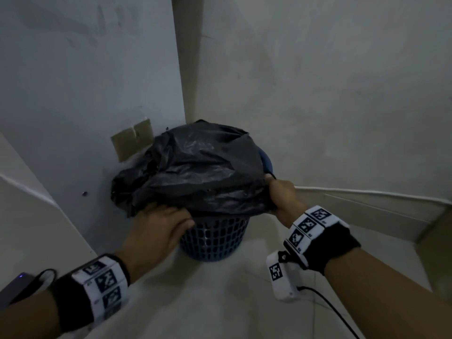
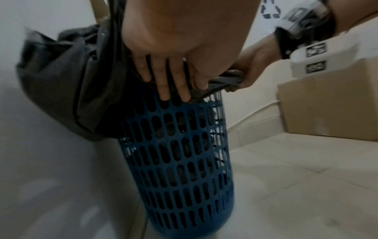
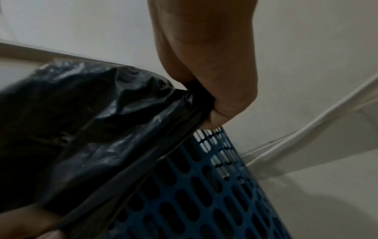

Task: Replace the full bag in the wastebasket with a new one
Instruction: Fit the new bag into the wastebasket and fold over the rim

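Bag sits in the upright basket, its edge folded over the rim. Your right hand pinches the edge on the right; your left hand lies flat-fingered on the near edge. Free it upward, along the basket's axis.

Corner setting: blue perforated wastebasket stands on the tiled floor in a wall corner; left wall lies just beside it, the black bag's overhang touching that wall, so no passage on that side; rear wall stands close behind; a cardboard piece leans at the left wall behind the bag; cardboard box sits on the floor to the right, apart from the basket, open floor between them; near side of the basket open; left hand and right hand occupy the near rim.
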Available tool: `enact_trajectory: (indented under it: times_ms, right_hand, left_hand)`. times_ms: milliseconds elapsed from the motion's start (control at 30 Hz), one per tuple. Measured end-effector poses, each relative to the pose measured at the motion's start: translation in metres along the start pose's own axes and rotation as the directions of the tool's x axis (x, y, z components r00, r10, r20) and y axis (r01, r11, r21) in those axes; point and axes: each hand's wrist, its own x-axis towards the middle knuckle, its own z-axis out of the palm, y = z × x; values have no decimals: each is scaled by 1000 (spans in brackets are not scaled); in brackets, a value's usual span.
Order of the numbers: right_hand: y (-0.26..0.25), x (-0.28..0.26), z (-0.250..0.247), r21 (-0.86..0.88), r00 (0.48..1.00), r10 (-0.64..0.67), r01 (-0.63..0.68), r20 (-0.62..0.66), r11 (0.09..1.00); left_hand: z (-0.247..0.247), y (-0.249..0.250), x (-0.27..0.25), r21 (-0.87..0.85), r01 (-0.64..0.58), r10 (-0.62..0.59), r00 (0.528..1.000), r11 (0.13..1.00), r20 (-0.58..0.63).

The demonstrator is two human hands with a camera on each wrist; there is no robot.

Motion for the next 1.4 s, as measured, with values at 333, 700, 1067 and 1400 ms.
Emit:
enact_trajectory:
  times_ms: [333,700,1067,1400]
  right_hand:
    - [48,-30,48,17,996,-80,79,35,997]
    - [35,-37,21,77,993,-103,108,-65,991]
    - [-3,-9,1,471,989,114,-143,90,871]
    - [-10,5,-14,303,982,36,22,-186,953]
  left_hand:
    - [-5,13,14,-616,608,-363,499,-500,787]
    - [-14,52,51,-721,315,-496,556,-617,667]
    - [-17,54,70,-703,267,-460,597,-659,657]
    - [-7,43,63,-717,234,-508,567,-656,649]
